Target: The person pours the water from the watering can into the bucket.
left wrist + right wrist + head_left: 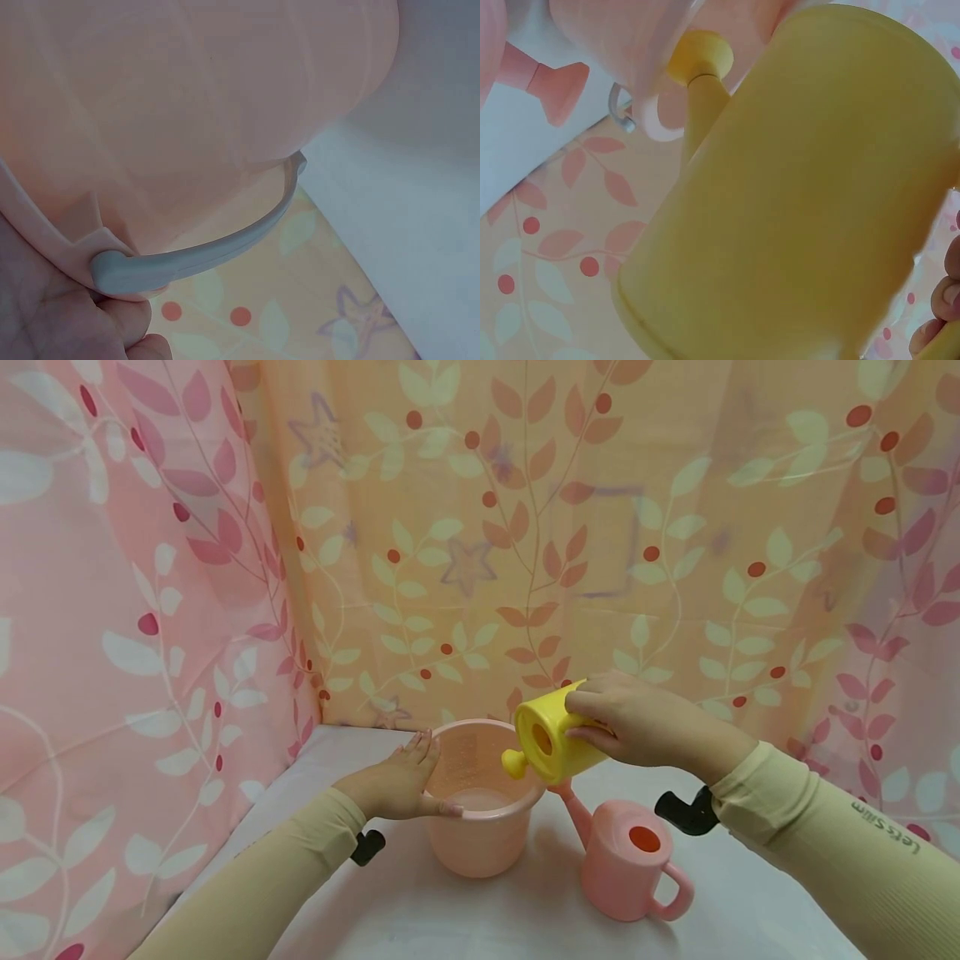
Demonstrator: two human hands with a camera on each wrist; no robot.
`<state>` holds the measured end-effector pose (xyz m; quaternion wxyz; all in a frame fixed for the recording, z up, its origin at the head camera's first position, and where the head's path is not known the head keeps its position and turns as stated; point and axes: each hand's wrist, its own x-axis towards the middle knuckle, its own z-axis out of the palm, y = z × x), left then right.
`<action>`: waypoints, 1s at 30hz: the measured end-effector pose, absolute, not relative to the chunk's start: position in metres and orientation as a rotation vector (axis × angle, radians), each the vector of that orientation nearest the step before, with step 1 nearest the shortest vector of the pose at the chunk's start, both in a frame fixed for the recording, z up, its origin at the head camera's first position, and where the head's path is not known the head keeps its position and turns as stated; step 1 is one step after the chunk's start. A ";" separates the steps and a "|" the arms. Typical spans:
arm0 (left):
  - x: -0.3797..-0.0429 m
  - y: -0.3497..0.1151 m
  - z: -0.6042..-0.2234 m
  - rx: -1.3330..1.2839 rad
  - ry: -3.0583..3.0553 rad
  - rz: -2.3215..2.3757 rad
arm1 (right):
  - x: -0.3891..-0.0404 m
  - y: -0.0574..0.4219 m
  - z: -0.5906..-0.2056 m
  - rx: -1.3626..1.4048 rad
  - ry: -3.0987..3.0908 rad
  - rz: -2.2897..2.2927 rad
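Note:
A pale pink bucket (480, 843) stands upright on the white-covered surface. My left hand (401, 781) rests on its left rim, the thumb along the near edge. In the left wrist view the bucket's grey handle (202, 259) hangs down its far side. My right hand (630, 718) grips a yellow watering can (570, 764) by its handle, seen only partly in the right wrist view. The can is tilted, its spout head (513, 764) over the bucket's right side. Whether water comes out cannot be made out. Below the right hand stands a pink watering can (622, 877).
The pink can's spout (573, 814) points up toward the bucket's right rim. A leaf-patterned curtain (465, 568) hangs behind, and patterned cloth (150, 693) closes the left side. The white surface (420, 918) stretches in front of the bucket.

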<state>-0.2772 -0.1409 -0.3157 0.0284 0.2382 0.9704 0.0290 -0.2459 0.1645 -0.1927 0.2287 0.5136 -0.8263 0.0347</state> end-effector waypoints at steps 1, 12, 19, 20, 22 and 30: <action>-0.277 -0.141 -0.316 0.735 2.995 0.089 | -0.246 0.164 -0.192 1.409 -2.279 0.091; -0.278 -0.141 -0.318 0.723 2.995 0.097 | -0.247 0.162 -0.191 1.412 -2.267 -0.011; -0.279 -0.141 -0.318 0.719 2.996 0.090 | -0.247 0.161 -0.190 1.414 -2.256 -0.083; -0.279 -0.141 -0.318 0.717 2.996 0.091 | -0.247 0.161 -0.190 1.416 -2.254 -0.092; -0.279 -0.141 -0.318 0.716 2.995 0.094 | -0.247 0.160 -0.190 1.415 -2.256 -0.106; -0.278 -0.140 -0.317 0.697 2.990 0.103 | -0.246 0.156 -0.188 1.436 -2.241 -0.145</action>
